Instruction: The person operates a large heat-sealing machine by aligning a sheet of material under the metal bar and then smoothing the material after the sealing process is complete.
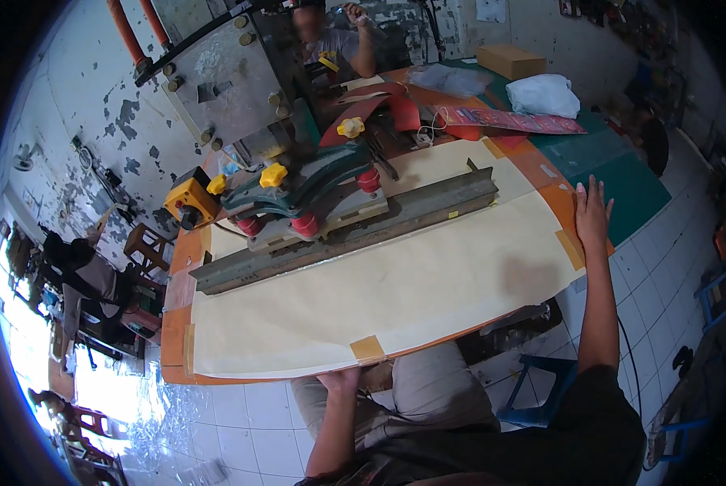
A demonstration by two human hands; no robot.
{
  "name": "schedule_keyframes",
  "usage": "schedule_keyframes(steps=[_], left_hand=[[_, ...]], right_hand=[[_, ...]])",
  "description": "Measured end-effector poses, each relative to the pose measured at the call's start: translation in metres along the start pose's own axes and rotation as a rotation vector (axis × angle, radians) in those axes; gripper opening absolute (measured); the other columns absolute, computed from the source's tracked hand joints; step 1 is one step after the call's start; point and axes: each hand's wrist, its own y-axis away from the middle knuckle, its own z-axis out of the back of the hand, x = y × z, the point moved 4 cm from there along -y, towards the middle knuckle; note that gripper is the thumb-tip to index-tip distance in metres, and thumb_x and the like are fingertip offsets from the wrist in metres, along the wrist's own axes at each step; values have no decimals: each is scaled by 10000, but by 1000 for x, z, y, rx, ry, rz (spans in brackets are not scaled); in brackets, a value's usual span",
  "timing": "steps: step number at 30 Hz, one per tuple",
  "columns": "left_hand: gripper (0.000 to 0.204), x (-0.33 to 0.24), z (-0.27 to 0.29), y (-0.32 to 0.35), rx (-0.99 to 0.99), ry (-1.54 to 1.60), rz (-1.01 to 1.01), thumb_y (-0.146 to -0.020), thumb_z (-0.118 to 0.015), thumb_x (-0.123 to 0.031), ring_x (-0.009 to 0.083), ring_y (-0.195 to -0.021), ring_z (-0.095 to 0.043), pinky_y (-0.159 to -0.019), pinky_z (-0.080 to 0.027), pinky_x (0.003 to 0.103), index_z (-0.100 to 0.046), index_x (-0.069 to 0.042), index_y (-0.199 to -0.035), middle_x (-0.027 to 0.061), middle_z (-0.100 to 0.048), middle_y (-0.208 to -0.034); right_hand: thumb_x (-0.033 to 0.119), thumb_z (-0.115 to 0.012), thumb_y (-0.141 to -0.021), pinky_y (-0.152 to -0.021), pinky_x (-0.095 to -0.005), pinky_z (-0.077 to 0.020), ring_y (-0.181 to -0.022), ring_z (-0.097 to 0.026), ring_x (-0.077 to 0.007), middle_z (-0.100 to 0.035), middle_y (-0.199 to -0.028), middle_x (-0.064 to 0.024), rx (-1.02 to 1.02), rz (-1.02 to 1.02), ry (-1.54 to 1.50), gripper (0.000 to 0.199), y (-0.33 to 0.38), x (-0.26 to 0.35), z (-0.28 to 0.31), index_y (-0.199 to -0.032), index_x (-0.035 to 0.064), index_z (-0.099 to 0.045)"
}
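Your right hand open, fingers straight, at tabletop's 3 o'clock edge, gripping nothing visible. Left hand at 6 o'clock edge; fingers hidden, cannot tell hold. Cream sheet covers tabletop middle: probably light, bendable, easily creased; best take 2 opposite edges.

cream paper sheet — orange table, yellow knobs — dark-green mat

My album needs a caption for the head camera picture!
A metal bar lies across a cream sheet beside a yellow-knobbed machine, left hand at the near edge, right hand at the right.
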Motion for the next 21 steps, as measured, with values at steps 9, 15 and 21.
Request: schedule_keyframes(steps=[9, 15, 21], left_hand=[[622, -6, 1, 3, 66, -141, -25, -933, -574, -586, 275, -1276, -556, -1135, -403, 468, -596, -107, -1330, 57, -627, -1354], [644, 0, 16, -2, 56, -4, 38, -944, -542, -606, 285, -1299, -529, -1139, -393, 472, -570, -115, -1361, 62, -596, -1390], [650, 1, 22, -3, 48, -13, 32, -943, -541, -611, 289, -1296, -528, -1139, -389, 476, -570, -114, -1362, 64, -594, -1392]], right_hand=[[579, -244, -1066, -1245, -552, -97, -1526, -240, -315, -364, -1583, -213, 3, 0, 19, 720, -1, 0, -1, -1559, 61, -323], [608, -215, -1056, -1247, -548, -93, -1531, -227, -309, -342, -1598, -205, 25, -17, 25, 748, -1, -1, -1, -1566, 68, -314], [613, -212, -1055, -1246, -551, -98, -1533, -220, -309, -333, -1601, -210, 33, -20, 20, 754, -1, -1, -3, -1569, 71, -310]])
